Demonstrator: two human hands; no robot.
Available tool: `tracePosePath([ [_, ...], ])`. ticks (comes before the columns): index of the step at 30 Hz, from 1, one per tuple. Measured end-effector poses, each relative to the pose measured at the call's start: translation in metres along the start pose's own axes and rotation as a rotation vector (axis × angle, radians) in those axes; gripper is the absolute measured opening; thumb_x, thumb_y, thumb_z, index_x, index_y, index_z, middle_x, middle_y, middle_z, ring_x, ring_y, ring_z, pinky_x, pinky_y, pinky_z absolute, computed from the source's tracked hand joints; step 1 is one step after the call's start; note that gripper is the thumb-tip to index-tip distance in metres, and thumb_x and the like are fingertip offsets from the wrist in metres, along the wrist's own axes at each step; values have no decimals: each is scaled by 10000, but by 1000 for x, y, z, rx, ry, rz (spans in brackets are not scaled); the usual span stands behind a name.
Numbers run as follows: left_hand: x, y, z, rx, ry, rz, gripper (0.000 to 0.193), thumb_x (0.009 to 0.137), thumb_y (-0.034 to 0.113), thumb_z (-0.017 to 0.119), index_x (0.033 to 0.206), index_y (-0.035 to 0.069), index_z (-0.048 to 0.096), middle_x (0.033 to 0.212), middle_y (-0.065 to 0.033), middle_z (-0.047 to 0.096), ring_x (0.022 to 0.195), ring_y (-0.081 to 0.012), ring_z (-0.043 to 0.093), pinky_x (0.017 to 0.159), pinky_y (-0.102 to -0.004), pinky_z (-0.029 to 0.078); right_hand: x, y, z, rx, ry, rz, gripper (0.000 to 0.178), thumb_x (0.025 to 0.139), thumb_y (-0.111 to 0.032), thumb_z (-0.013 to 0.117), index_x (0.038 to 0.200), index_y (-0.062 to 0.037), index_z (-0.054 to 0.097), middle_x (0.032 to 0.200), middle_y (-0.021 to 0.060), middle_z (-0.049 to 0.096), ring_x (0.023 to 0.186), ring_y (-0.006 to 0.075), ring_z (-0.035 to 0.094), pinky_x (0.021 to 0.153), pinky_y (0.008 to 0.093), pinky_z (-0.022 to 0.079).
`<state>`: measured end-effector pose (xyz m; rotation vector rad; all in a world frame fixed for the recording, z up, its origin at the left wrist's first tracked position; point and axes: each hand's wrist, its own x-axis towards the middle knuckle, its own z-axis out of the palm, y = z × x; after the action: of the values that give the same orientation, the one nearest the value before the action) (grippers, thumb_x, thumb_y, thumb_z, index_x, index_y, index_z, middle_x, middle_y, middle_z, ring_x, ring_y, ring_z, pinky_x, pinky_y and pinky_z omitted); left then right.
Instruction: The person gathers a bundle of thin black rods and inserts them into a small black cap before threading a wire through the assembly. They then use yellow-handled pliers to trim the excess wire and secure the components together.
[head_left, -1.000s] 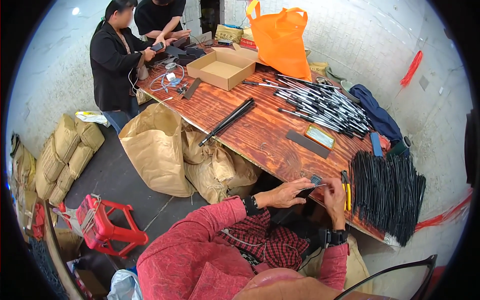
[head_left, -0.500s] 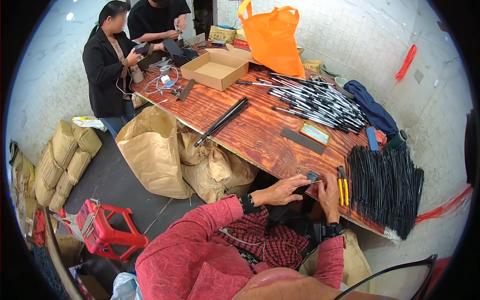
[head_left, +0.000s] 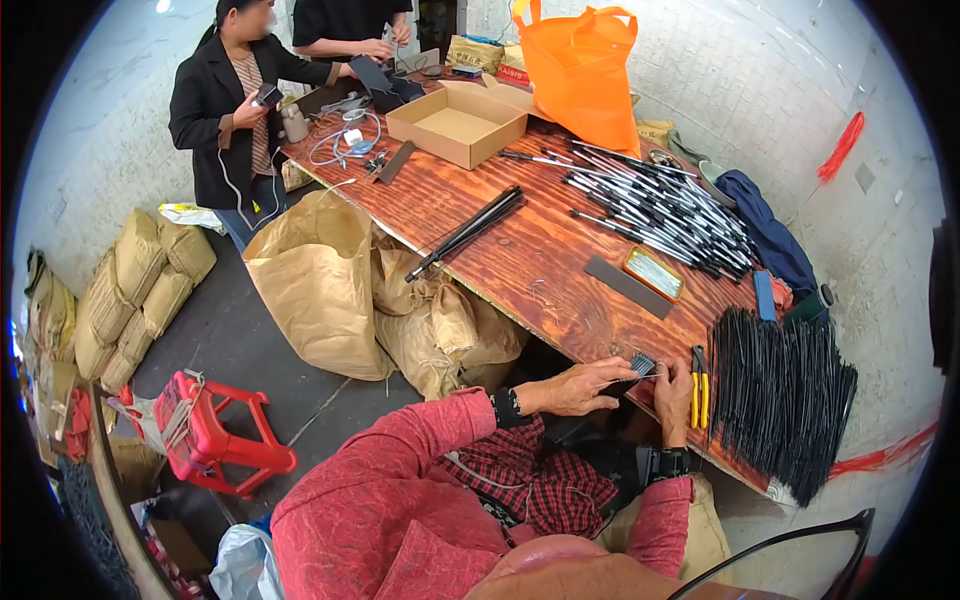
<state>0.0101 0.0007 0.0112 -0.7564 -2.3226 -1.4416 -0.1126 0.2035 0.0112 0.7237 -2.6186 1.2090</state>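
At the table's near edge, my left hand (head_left: 572, 390) reaches in with its fingers bent together around one end of a thin pale wire (head_left: 650, 376). The wire runs across to my right hand (head_left: 676, 398), whose fingertips pinch its other end. Just beyond the fingers sits a small dark ridged block (head_left: 643, 364), partly hidden by my left fingertips. Yellow-handled pliers (head_left: 700, 388) lie right of my right hand. Farther right is a thick pile of thin black rods (head_left: 780, 390).
On the wooden table (head_left: 540, 265) are a dark flat strip (head_left: 628, 287), a tin of thin pale pieces (head_left: 653, 273), black-and-silver rods (head_left: 660, 205), a cardboard box (head_left: 455, 150) and an orange bag (head_left: 580, 75). Two people stand at the far left. A red stool (head_left: 215, 435) stands left.
The view has shifted, so the table sits slightly lower and farther right. My hands stay close together at the wire. At far left, a person has stretched one arm toward the table.
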Motion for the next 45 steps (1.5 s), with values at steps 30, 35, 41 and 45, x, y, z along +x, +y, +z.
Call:
tracePosePath([
  [30,-2,-6,0,39,-1,16,581,874,143,686,1392,38,446,1359,-199,476,1268,-375,476,1018,-400,432,-28,-40,-24,169,-227,-363,298,856,-70,642,1133,18,579,1159,125,574,1073,238,588,872,335,496],
  [35,1,9,-4,19,47,62,545,877,121,658,1372,23,453,1285,-188,512,1239,-364,487,1027,-396,426,-55,-101,-18,219,-265,-324,321,808,-83,669,1111,2,606,1238,132,578,1209,309,501,1032,386,390],
  [41,-5,2,7,122,79,147,524,846,66,635,1339,17,467,1228,-185,547,1201,-353,515,1015,-392,429,-63,-85,3,252,-192,-245,356,827,-98,665,1163,2,606,1284,136,564,1233,296,499,1050,375,378],
  [45,-2,-2,14,-68,121,61,414,798,-6,587,1210,22,549,1206,-180,564,1133,-360,548,975,-389,444,-62,-75,14,247,-100,-288,288,829,-93,660,1105,-12,644,1229,133,601,1254,320,493,1066,403,367],
])
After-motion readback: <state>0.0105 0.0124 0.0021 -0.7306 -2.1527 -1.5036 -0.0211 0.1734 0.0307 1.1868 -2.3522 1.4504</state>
